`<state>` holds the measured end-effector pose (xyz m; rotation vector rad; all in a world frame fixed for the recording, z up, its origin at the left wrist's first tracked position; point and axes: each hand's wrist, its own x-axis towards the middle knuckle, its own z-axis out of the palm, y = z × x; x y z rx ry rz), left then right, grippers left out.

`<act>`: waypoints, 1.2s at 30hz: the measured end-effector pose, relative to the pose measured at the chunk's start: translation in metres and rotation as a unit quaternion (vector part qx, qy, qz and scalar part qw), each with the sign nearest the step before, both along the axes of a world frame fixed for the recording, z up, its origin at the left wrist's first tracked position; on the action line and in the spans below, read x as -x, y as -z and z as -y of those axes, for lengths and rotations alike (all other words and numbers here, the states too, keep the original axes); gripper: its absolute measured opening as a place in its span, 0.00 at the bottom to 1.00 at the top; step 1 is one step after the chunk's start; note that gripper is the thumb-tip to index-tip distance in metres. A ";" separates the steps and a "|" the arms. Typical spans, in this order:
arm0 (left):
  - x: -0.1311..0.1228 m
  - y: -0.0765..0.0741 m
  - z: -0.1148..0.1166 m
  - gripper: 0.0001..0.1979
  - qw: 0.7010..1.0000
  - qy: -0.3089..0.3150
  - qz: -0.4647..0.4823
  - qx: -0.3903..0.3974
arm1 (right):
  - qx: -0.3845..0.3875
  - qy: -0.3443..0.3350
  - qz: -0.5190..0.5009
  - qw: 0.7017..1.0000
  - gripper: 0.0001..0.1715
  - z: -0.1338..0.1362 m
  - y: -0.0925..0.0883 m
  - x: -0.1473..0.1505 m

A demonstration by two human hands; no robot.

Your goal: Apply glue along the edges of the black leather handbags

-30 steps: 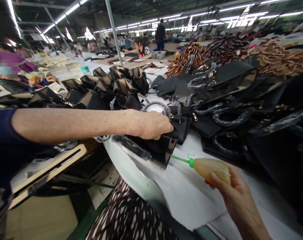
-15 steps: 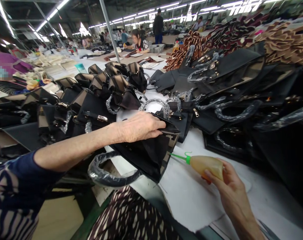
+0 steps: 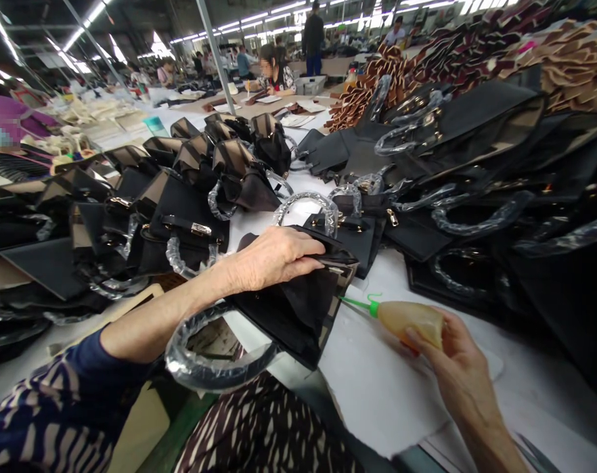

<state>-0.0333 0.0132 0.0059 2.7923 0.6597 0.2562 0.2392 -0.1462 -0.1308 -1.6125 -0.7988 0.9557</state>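
Note:
My left hand (image 3: 283, 259) is closed on the upper edge of a black handbag (image 3: 298, 315), with the fingertips inside its opening. The handbag is unfinished, and tan lining shows along its right edge. One of its handles (image 3: 219, 368), wrapped in clear plastic, hangs toward my lap. My right hand (image 3: 458, 348) grips a soft yellowish squeeze bottle (image 3: 411, 322) with a green cap and a long thin green nozzle (image 3: 354, 303). The nozzle points left, its tip at or very near the handbag's right edge; contact cannot be made out.
Several black handbags (image 3: 150, 217) crowd the left side, and more black bags (image 3: 480, 144) are heaped at the right. White sheeting (image 3: 377, 387) covers the table. Scissor-like blades (image 3: 532, 450) lie at lower right. Brown strips (image 3: 367, 98) are piled behind; people work farther back.
The view has shifted a little. My left forearm has swung slightly inward, with the hand still on the handbag. Bottle and nozzle keep about the same place beside the bag's edge.

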 end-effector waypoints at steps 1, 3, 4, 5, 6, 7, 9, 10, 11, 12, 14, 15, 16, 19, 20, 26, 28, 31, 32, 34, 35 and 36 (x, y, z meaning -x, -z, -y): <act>0.000 0.000 0.001 0.13 1.000 -0.002 0.001 0.003 | 0.001 -0.002 -0.001 1.000 0.35 0.001 0.000 0.000; 0.001 -0.001 0.004 0.12 1.000 -0.006 -0.002 0.010 | 0.004 -0.007 -0.003 1.000 0.35 0.002 0.000 0.000; 0.001 -0.001 0.005 0.12 1.000 -0.008 -0.005 0.013 | 0.004 -0.010 -0.004 1.000 0.34 0.003 0.000 0.000; 0.001 -0.002 0.006 0.12 1.000 -0.009 -0.007 0.015 | 0.005 -0.012 -0.006 1.000 0.34 0.003 -0.001 0.000; 0.001 -0.002 0.007 0.12 1.000 -0.009 -0.009 0.016 | 0.005 -0.014 -0.007 1.000 0.34 0.004 -0.001 0.000; 0.001 -0.002 0.009 0.12 1.000 -0.009 -0.009 0.018 | 0.004 -0.016 -0.009 1.000 0.34 0.004 -0.001 0.000; 0.002 -0.001 0.010 0.12 1.000 -0.008 -0.010 0.021 | 0.002 -0.017 -0.011 1.000 0.33 0.005 -0.001 0.000; 0.003 -0.001 0.011 0.12 1.000 -0.009 -0.009 0.024 | 0.002 -0.019 -0.011 1.000 0.33 0.006 -0.002 0.000; 0.004 -0.001 0.012 0.12 1.000 -0.011 -0.007 0.027 | 0.004 -0.020 -0.011 1.000 0.33 0.006 -0.002 0.000; 0.005 -0.001 0.013 0.12 0.999 -0.012 -0.004 0.030 | 0.007 -0.022 -0.011 1.000 0.33 0.006 -0.003 0.000; 0.007 -0.001 0.016 0.11 0.999 -0.013 -0.001 0.036 | 0.014 -0.025 -0.012 1.000 0.33 0.007 -0.004 0.001; 0.008 -0.001 0.017 0.11 0.999 -0.013 0.000 0.038 | 0.018 -0.027 -0.012 0.999 0.33 0.008 -0.005 0.002; 0.009 -0.001 0.018 0.11 0.999 -0.013 0.001 0.040 | 0.020 -0.027 -0.012 0.999 0.33 0.008 -0.006 0.002; 0.012 -0.001 0.021 0.12 0.999 -0.016 0.003 0.045 | 0.026 -0.030 -0.012 0.999 0.34 0.010 -0.010 0.004; 0.012 0.000 0.021 0.12 0.999 -0.017 0.003 0.046 | 0.028 -0.031 -0.012 0.999 0.34 0.010 -0.011 0.005; 0.014 0.001 0.021 0.12 0.998 -0.011 0.015 0.059 | 0.042 -0.042 -0.017 0.998 0.35 0.010 -0.014 0.005; 0.014 0.001 0.022 0.12 0.998 -0.012 0.019 0.065 | 0.044 -0.042 -0.016 0.998 0.35 0.010 -0.014 0.004; 0.015 0.001 0.024 0.12 0.997 -0.012 0.020 0.067 | 0.048 -0.034 -0.013 0.998 0.35 0.011 -0.015 0.003; 0.016 0.001 0.024 0.12 0.997 -0.011 0.020 0.067 | 0.050 -0.032 -0.012 0.998 0.35 0.011 -0.015 0.003; 0.017 0.002 0.026 0.12 0.997 -0.010 0.022 0.067 | 0.053 -0.029 -0.009 0.998 0.37 0.012 -0.016 0.003; 0.017 0.002 0.026 0.12 0.997 -0.009 0.024 0.068 | 0.054 -0.029 -0.007 0.998 0.37 0.012 -0.017 0.004; 0.018 0.003 0.027 0.12 0.997 -0.009 0.026 0.068 | 0.054 -0.031 -0.006 0.998 0.37 0.012 -0.018 0.004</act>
